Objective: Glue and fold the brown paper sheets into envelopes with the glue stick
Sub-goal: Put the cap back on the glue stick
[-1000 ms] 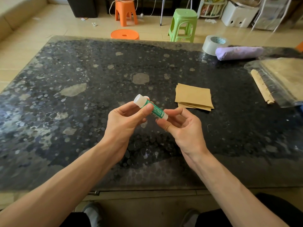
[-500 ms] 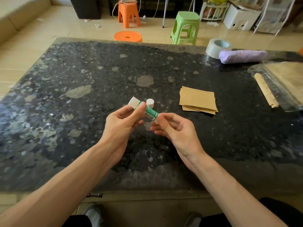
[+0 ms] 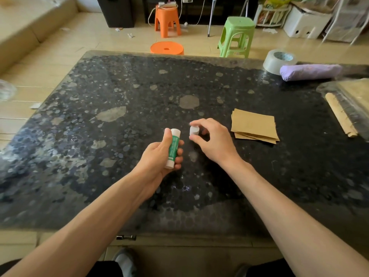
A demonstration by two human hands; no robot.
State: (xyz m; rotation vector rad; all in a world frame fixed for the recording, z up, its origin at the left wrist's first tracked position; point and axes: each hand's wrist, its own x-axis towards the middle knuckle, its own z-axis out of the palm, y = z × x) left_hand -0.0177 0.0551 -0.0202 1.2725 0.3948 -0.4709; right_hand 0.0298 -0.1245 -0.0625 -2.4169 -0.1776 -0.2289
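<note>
Since half a second ago the hands have drawn apart and the cap (image 3: 194, 130) is off the glue stick (image 3: 173, 147). The right hand's (image 3: 216, 143) thumb and fingertips pinch the small white cap, while the left hand (image 3: 156, 159) curls its fingers round the green barrel, thumb laid along it, holding it nearly upright. Both are over the dark speckled table (image 3: 99, 156), where the stack of brown paper sheets (image 3: 253, 124) lies untouched just right of the right hand, with a tape roll (image 3: 276, 61) at the far edge.
</note>
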